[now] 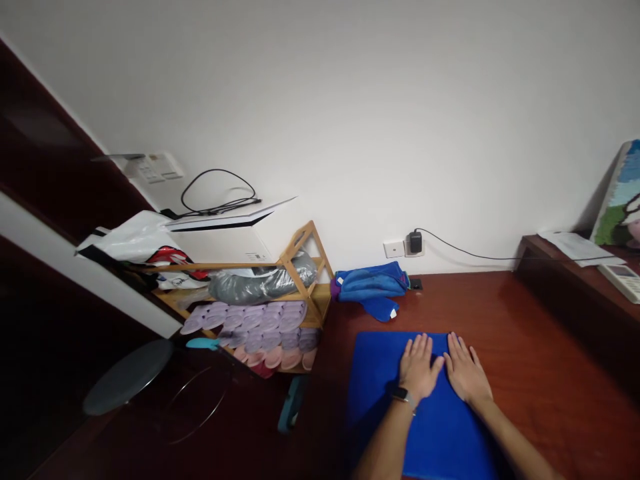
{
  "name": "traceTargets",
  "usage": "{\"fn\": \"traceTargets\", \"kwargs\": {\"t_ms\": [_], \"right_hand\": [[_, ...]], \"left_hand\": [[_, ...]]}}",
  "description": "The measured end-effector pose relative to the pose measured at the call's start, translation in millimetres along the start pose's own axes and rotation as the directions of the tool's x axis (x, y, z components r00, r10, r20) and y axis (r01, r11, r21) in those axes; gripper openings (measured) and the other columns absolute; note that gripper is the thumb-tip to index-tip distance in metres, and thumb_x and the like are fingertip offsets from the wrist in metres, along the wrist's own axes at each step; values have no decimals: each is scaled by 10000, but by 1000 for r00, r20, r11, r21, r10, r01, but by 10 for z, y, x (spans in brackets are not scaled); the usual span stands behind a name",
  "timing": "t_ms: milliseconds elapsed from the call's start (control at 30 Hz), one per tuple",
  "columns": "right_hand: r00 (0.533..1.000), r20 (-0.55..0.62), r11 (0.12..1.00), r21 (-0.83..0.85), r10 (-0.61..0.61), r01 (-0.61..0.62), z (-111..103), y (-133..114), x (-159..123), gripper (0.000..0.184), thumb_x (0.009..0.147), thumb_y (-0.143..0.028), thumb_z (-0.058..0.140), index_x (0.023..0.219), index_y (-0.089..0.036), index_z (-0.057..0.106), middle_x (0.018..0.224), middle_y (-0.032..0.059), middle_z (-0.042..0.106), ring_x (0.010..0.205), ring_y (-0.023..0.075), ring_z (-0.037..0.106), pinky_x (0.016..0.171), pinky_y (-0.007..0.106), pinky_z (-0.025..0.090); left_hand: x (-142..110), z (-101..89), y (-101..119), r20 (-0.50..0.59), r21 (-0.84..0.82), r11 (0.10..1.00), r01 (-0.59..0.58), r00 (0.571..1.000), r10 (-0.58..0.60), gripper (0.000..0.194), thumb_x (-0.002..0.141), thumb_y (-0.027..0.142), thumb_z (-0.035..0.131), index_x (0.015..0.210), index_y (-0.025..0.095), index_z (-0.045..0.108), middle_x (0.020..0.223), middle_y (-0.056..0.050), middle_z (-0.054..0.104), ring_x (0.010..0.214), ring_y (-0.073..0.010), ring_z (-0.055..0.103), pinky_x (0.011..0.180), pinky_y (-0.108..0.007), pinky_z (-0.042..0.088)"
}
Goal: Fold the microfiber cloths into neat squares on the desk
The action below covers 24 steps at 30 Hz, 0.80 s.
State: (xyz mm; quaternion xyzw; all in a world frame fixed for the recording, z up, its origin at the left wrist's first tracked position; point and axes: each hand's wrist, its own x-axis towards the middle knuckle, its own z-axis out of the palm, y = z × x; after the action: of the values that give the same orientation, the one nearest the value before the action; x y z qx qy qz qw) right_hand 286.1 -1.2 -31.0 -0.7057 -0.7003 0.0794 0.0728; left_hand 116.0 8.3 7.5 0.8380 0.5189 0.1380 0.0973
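Observation:
A bright blue cloth [373, 393] lies spread on the reddish-brown wooden table [470, 300]. Flat on its upper part rests my left hand [419, 368], fingers stretched out and a watch [403, 395] on the wrist. My right hand [466, 373] lies beside it near the cloth's right edge, palm down with fingers extended. The two thumbs come close to each other. Neither hand holds anything. Behind the cloth, against the wall, sits a bunched blue fabric piece [373, 283] with small white tags.
Left of the table stands a wooden rack [300, 267] with rows of slippers [260, 320], a white box [225, 243] and plastic bags. A round stool [130, 377] is on the floor. A black charger [415, 241] is plugged into the wall; its cable runs right to a raised ledge [555, 267].

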Motion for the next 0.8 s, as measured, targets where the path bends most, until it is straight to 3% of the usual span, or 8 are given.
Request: {"fn": "traceTargets", "kwargs": {"t_ms": [167,267,400,533,633,800], "right_hand": [[999,10,999,-3,32,-32,-47,-57,-4,739,1040,-447,76,1671,-83,199,1745,68,214,1621,222,155,1318,460,103],[999,12,999,7,35,-35,-40,-57,-13,742,1038,-454,83,1673,-86,193,1746,67,217,1621,217,151,1318,453,104],[999,7,999,-10,43,-43,-67,-36,7,725,1034,-438,113,1675,-114,211,1742,67,238,1615,218,182,1313,459,125],[993,10,991,-55,119,-118,-249,-214,-40,690,1032,-413,155,1672,-174,256,1745,56,241,1613,252,190,1306,502,124],[979,-56,978,-63,195,-199,-330,-638,-272,653,1037,-420,190,1663,-268,291,1761,42,188,1620,333,135,1279,629,108],[997,-20,996,56,71,-70,-101,-1454,-897,695,992,-704,274,1626,-427,333,1748,-5,222,1606,409,141,1225,761,108]], "left_hand": [[-535,-510,-1188,-72,183,942,282,959,-274,651,1087,481,290,1637,138,343,1684,-128,362,1570,-290,326,1281,-529,318],[-769,-646,-1662,-123,254,915,313,949,-290,616,1090,416,278,1657,176,297,1669,-115,406,1554,-266,366,1271,-519,338],[-825,-617,-1775,-133,231,926,300,952,-275,627,1096,441,247,1659,170,285,1686,-106,378,1568,-236,334,1291,-491,305],[-883,-706,-1840,-209,154,911,383,914,-349,622,1102,420,201,1617,121,380,1676,-118,397,1554,-221,365,1267,-410,350],[-1075,-815,-2042,-305,189,888,418,885,-351,585,1093,368,234,1580,128,453,1658,-119,433,1554,-244,367,1272,-442,335],[-1343,-801,-2241,-291,273,860,431,889,-354,544,1076,364,319,1543,171,520,1626,-113,483,1531,-258,412,1267,-487,338]]}}
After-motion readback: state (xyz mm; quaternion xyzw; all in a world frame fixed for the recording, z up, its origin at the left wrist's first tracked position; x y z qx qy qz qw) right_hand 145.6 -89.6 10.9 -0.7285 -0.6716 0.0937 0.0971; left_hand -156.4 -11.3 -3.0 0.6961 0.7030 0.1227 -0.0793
